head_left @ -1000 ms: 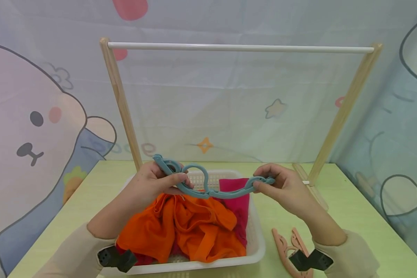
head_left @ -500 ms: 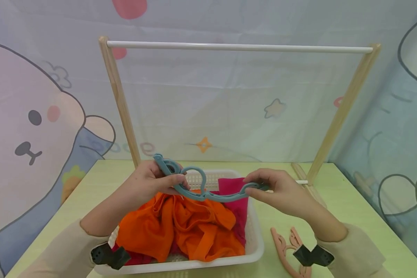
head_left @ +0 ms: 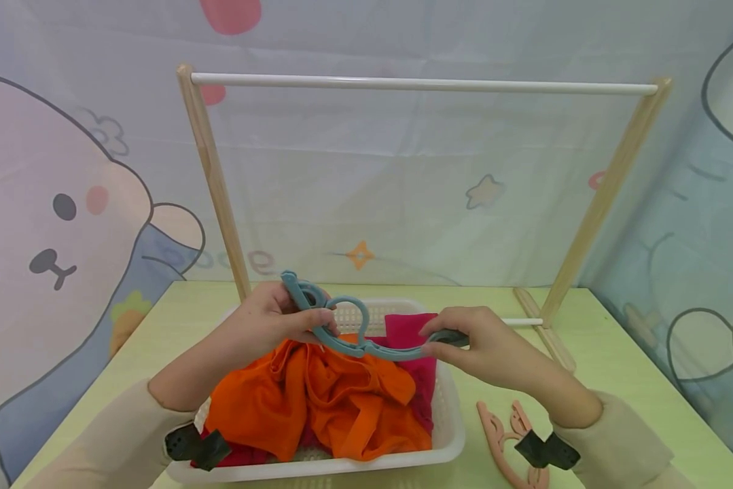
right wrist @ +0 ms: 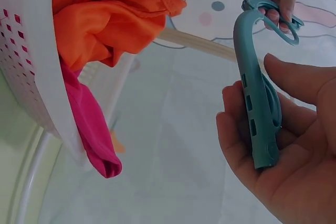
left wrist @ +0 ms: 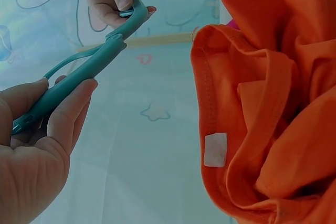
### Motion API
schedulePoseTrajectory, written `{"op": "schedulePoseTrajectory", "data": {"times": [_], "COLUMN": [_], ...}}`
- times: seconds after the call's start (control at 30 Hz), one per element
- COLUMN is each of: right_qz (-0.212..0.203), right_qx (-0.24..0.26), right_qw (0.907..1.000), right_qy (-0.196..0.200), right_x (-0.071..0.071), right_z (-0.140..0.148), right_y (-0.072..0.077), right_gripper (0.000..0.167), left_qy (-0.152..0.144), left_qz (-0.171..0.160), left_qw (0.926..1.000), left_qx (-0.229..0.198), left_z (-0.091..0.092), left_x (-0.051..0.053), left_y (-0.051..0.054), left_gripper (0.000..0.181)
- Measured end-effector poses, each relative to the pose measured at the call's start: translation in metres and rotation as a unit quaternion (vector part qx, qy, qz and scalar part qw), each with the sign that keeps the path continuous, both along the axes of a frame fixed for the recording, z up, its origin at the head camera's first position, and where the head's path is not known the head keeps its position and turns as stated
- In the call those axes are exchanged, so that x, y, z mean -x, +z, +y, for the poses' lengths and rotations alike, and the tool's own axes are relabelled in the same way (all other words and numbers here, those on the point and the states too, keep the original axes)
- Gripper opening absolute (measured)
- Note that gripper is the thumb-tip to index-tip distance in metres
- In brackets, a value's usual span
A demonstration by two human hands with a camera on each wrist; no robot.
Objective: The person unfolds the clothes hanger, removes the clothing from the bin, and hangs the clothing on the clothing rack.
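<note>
A teal folding clothes hanger (head_left: 342, 343) is held above the basket, with its hook loop upward between the two arms. My left hand (head_left: 273, 316) grips the left arm, thumb in front and fingers behind. The right arm lies in my right hand (head_left: 479, 343), largely covered by the fingers in the head view. The right wrist view shows that slotted hanger arm (right wrist: 252, 103) across the curled fingers, below the thumb. Under the hanger, a crumpled orange garment (head_left: 342, 407) and a magenta cloth (head_left: 410, 331) lie in a white plastic basket (head_left: 455, 435).
A rack with a white top rod (head_left: 427, 84) and wooden side posts (head_left: 607, 183) stands behind the basket. A pink folding hanger (head_left: 494, 441) lies on the light green table (head_left: 641, 380) to the basket's right, partly covered by the right wrist camera.
My right hand has moved left along the hanger and now covers more of its right arm. My left hand keeps its grip, shifting slightly right. Garments and basket stay put.
</note>
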State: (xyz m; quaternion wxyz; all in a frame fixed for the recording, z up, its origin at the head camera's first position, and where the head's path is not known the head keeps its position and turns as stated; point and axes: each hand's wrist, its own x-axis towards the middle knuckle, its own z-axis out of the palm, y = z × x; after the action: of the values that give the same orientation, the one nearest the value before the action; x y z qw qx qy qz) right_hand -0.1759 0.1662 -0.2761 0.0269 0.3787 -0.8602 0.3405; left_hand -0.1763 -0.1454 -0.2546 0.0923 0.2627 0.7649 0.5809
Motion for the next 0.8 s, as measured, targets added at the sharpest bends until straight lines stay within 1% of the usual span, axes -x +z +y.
{"op": "schedulePoseTrajectory", "data": {"times": [0.23, 0.4, 0.57, 0.8], "right_qz": [0.028, 0.032, 0.040, 0.037], "right_qx": [0.015, 0.033, 0.060, 0.115], "right_qw": [0.9995, 0.9985, 0.9961, 0.9912], "right_qy": [-0.005, -0.031, -0.051, -0.054], "right_x": [0.0010, 0.0000, -0.0006, -0.0007], "right_z": [-0.0013, -0.0025, -0.0040, -0.0027], "right_y": [-0.0029, -0.0044, -0.0067, -0.0052], "right_gripper": [0.003, 0.004, 0.005, 0.005], "left_qy": [-0.004, 0.003, 0.008, 0.019], "left_qz": [0.006, 0.009, 0.006, 0.002], "left_qw": [1.0000, 1.0000, 0.9999, 0.9997], "left_qx": [-0.003, 0.001, -0.008, -0.012], "left_z": [0.0005, 0.0014, 0.0010, -0.0010], "left_x": [0.0020, 0.0018, -0.0001, -0.0033], "left_y": [-0.0024, -0.0023, -0.0025, -0.0012], "left_gripper": [0.023, 0.024, 0.024, 0.023]}}
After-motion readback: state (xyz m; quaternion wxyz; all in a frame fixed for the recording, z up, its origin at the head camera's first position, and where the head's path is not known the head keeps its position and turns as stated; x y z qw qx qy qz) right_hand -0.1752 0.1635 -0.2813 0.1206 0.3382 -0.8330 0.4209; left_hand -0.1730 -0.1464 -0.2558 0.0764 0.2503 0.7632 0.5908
